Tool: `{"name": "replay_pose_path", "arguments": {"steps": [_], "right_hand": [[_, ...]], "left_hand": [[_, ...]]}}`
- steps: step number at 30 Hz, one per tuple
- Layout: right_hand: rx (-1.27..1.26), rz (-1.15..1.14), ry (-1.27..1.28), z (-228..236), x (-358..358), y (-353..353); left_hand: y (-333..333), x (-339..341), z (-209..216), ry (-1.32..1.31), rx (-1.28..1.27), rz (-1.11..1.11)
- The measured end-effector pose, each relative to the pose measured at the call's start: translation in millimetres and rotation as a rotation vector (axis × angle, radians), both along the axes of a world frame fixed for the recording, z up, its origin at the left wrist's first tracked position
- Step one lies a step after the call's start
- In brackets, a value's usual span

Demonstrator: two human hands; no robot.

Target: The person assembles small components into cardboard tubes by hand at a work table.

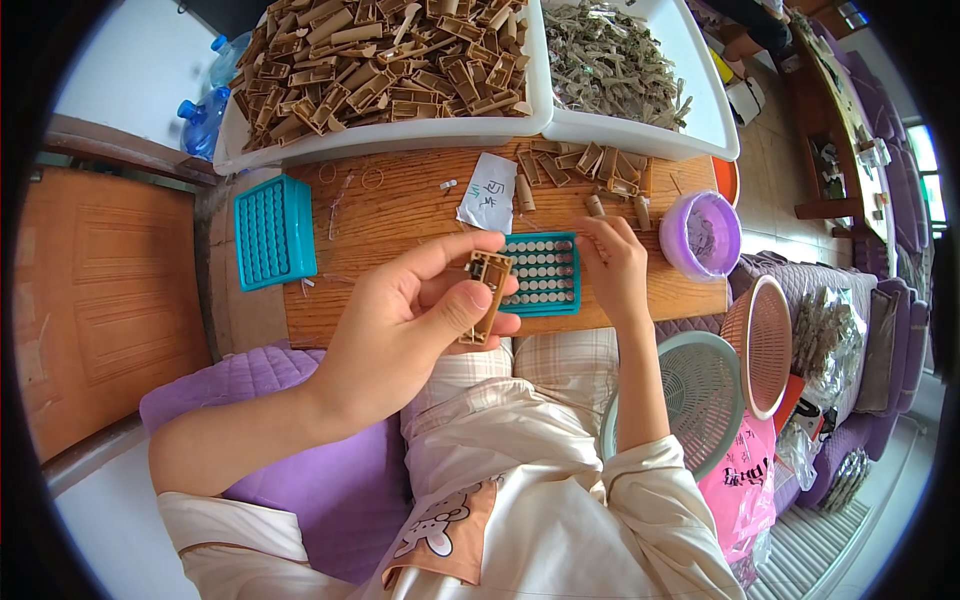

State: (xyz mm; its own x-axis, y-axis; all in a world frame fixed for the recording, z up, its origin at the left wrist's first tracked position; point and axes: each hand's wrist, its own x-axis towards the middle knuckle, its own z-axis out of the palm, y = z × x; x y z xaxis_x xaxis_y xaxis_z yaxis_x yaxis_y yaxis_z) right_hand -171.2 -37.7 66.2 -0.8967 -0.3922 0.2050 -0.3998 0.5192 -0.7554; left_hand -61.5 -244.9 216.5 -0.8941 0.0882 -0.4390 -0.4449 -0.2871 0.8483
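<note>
Held between the thumb and fingers of my left hand [400, 300] is a brown plastic casing [488, 300], its hollow side showing, with a small dark part at its upper end. Just right of it, a teal tray [550, 308] holds rows of small round whitish pieces, partly covered by my left fingers. My right hand [614, 262] is over that tray's right edge, fingers bent together and pointing down; what they pinch, if anything, is hidden. A brown casing piece [595, 206] lies just beyond those fingertips.
Behind, white bins hold brown casings [390, 70] and greyish strips [612, 65]. More casings [625, 172] and a paper slip [488, 192] lie on the wooden table [400, 215]. A second teal tray [275, 232] is left, a purple tub [722, 240] right, near baskets [755, 345].
</note>
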Motion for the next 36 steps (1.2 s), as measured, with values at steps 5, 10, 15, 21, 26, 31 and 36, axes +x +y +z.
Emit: {"name": "replay_pose_path", "arguments": {"steps": [5,10,15,21,26,31,36], "right_hand": [[0.195,0.1,0.241,-20,-2,5],[0.204,0.123,0.181,-22,-3,5],[-0.133,-0.039,0.048,-4,9,-6],[-0.579,0.012,0.25,84,69,-52],[-0.485,0.194,0.29,87,68,-63],[-0.486,0.225,0.112,81,50,-37],[-0.066,-0.034,0.047,18,16,-4]], "left_hand": [[-3,0,-3,-0.031,0.027,-0.031],[-5,-3,-4,-0.034,0.025,-0.047],[-2,-7,1,-0.075,0.071,-0.007],[2,4,-3,0.015,0.082,-0.037],[3,5,-9,0.031,-0.003,-0.029],[-3,5,-7,-0.037,0.043,-0.106],[-5,1,-3,-0.024,0.004,-0.152]]}}
